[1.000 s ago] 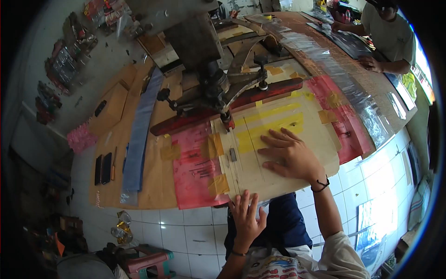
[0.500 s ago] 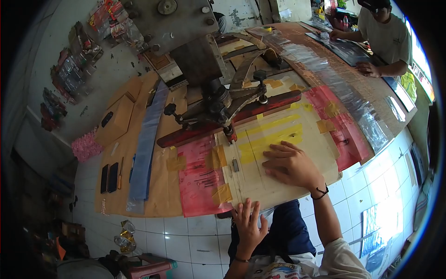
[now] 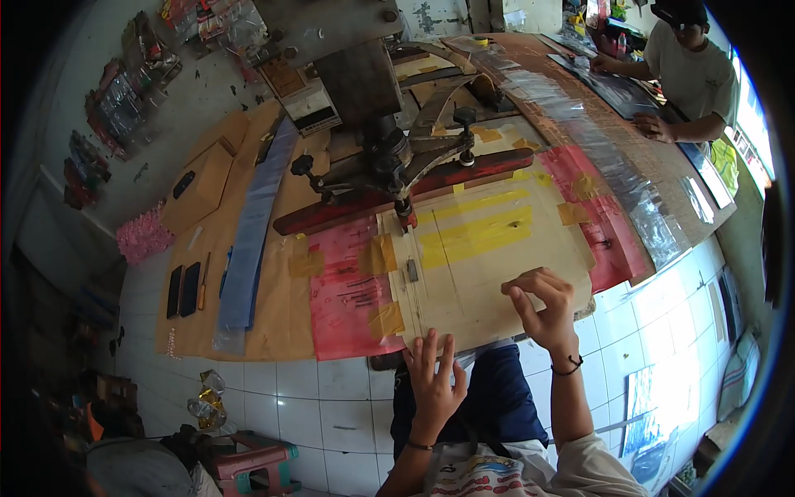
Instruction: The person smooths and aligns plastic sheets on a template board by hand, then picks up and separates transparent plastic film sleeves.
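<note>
My left hand [image 3: 435, 385] rests its spread fingers on the front edge of a pale board [image 3: 472, 306], holding nothing. Over the board's right part, my right hand [image 3: 546, 306] is raised with bent fingers, thumb and index tips close together; anything between them is too small to make out. Yellow tape strips [image 3: 476, 240] cross the board. A small grey block [image 3: 412, 270] sits near its left side. Red film [image 3: 352, 306] flanks the board, fixed with brown tape [image 3: 386, 319]. Behind it, a long red-edged press bar [image 3: 331, 217] hangs under a dark metal press head [image 3: 385, 157].
Left on the table lie two dark phones [image 3: 191, 288], an orange-handled tool [image 3: 203, 282], a bluish plastic sheet [image 3: 263, 215] and a cardboard box [image 3: 199, 186]. A co-worker [image 3: 691, 74] handles a dark sheet [image 3: 609, 87] at the far right. A stool [image 3: 257, 464] stands below.
My right hand has lifted off the board and moved right and toward me, its fingers curling from flat to bent. My left hand stays at the front edge. The view has shifted slightly.
</note>
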`<state>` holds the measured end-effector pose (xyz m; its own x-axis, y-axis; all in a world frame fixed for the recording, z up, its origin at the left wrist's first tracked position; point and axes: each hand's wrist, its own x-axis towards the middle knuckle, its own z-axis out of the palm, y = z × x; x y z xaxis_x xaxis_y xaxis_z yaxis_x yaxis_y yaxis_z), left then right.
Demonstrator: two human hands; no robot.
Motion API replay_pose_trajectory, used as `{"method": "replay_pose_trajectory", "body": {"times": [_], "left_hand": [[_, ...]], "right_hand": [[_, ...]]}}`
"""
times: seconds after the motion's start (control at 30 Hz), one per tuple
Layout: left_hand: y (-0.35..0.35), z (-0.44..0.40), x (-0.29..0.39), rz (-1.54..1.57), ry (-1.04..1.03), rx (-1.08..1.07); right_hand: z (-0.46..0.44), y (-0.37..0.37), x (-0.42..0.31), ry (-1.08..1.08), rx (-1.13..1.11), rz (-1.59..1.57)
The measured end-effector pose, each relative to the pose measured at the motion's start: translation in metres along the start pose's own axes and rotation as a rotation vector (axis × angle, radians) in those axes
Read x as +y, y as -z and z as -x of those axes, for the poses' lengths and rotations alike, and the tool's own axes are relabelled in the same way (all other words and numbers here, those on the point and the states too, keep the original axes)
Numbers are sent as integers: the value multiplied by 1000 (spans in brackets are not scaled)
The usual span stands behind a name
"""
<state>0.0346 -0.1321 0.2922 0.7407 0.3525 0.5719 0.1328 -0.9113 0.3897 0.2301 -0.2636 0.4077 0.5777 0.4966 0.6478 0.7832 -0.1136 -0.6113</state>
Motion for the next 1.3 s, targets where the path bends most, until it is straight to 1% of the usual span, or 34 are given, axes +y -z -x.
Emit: {"method": "replay_pose_trajectory", "body": {"times": [0.13, 0.3, 0.4, 0.5, 0.57, 0.6, 0.7, 0.8, 0.9, 1.0, 1.1, 1.3], "left_hand": [[0, -1, -1, 21, 2, 29], [13, -11, 6, 12, -10, 98], [23, -24, 4, 47, -42, 164], [32, -43, 3, 22, -31, 224], [42, -52, 6, -52, -2, 228], [41, -52, 4, -56, -5, 278], [42, -53, 6, -24, -10, 257], [40, -60, 3, -11, -65, 240], [39, -65, 0, 97, -57, 205], [43, -73, 1, 149, -52, 142], [47, -86, 5, 216, -22, 31], [50, -110, -1, 165, -114, 29]], "right_hand": [[2, -8, 8, -38, -58, 110], [-3, -10, 2, 8, -155, 289], [-4, -10, 1, -58, -174, 256], [-21, -3, -2, -186, -329, 203], [-35, -10, 1, -196, -297, 172], [-41, -15, 4, -200, -279, 156], [-43, -39, 21, 17, -205, 227], [-43, -40, 17, -17, -225, 258], [-41, -39, 23, -32, -241, 270], [-42, -39, 22, -25, -238, 265], [-41, -39, 19, -38, -236, 270], [-41, -39, 21, -29, -251, 280]]}}
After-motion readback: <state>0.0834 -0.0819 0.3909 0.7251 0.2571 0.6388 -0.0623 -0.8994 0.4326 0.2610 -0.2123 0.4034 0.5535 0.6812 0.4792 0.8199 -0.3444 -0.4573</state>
